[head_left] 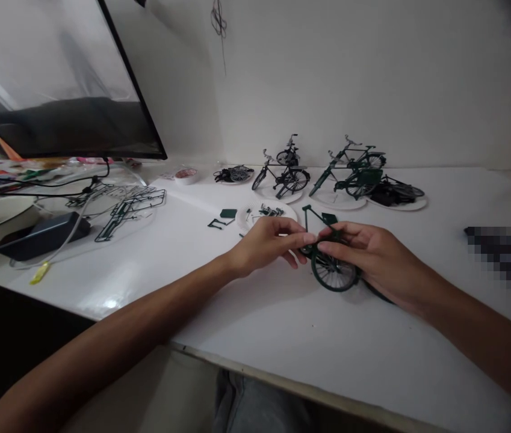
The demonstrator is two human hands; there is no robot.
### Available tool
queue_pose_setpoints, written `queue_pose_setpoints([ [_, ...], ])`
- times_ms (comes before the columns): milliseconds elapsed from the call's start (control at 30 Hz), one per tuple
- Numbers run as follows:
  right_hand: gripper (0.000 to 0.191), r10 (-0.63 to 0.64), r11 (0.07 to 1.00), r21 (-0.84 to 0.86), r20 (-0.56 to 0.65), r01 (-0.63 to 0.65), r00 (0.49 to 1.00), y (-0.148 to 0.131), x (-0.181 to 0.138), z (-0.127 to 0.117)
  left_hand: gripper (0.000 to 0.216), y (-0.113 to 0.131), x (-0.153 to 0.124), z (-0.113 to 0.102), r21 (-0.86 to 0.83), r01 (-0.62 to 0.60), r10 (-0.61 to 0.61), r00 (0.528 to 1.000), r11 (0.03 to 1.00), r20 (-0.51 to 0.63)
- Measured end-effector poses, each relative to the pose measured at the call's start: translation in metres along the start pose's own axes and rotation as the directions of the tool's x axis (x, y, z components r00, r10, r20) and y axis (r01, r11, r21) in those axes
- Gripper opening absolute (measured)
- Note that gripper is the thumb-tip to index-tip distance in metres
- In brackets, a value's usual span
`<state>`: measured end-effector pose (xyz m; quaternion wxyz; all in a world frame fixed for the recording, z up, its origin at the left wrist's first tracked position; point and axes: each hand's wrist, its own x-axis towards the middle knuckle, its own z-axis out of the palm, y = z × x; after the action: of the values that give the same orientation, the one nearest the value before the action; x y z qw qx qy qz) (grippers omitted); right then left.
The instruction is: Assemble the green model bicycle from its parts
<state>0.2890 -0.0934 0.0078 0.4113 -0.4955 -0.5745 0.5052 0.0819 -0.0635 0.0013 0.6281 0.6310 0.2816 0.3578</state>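
Over the desk (255, 349), right hand (372, 258) clasps a model bicycle (333, 272).

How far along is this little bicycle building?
Done: several complete-looking model bicycles stand at the back of the table. In hand: a dark green model bicycle, pinched by the right hand, with the left hand at it. Left: small parts on a white plate and green parts on a moulded frame.

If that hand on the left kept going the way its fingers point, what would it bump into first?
The left hand would probably meet the dark green model bicycle first, right at its fingertips, where the right hand grips it. Depth is unclear, so they may already touch.
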Motion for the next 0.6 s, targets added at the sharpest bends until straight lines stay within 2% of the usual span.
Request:
queue_pose_setpoints([
  [67,0.039,-0.041,0.998,0.036,-0.025,0.042,0.999,0.002,0.003,-0.005,0.021,0.002,-0.001,-0.002,-0.035,-0.006,0.007,0.999,0.999,0.046],
  [200,0.033,-0.088,0.995,0.042,-0.029,0.089,0.996,0.005,0.005,-0.010,0.021,0.001,-0.001,-0.006,-0.152,-0.015,0.026,0.997,0.988,0.068],
  [300,0.029,-0.160,0.986,-0.055,-0.021,0.159,0.987,0.005,0.004,-0.010,0.016,-0.003,0.000,-0.004,-0.254,-0.008,0.028,0.997,0.967,0.076],
  [433,0.026,-0.263,0.949,-0.189,-0.033,0.253,0.964,0.003,0.002,-0.009,0.012,-0.005,0.000,0.005,-0.284,-0.031,0.034,0.999,0.958,0.005],
  [600,0.021,-0.380,0.880,-0.313,-0.014,0.357,0.925,0.000,0.000,-0.008,0.012,-0.004,-0.001,0.016,-0.400,0.053,-0.047,0.999,0.915,0.023],
])
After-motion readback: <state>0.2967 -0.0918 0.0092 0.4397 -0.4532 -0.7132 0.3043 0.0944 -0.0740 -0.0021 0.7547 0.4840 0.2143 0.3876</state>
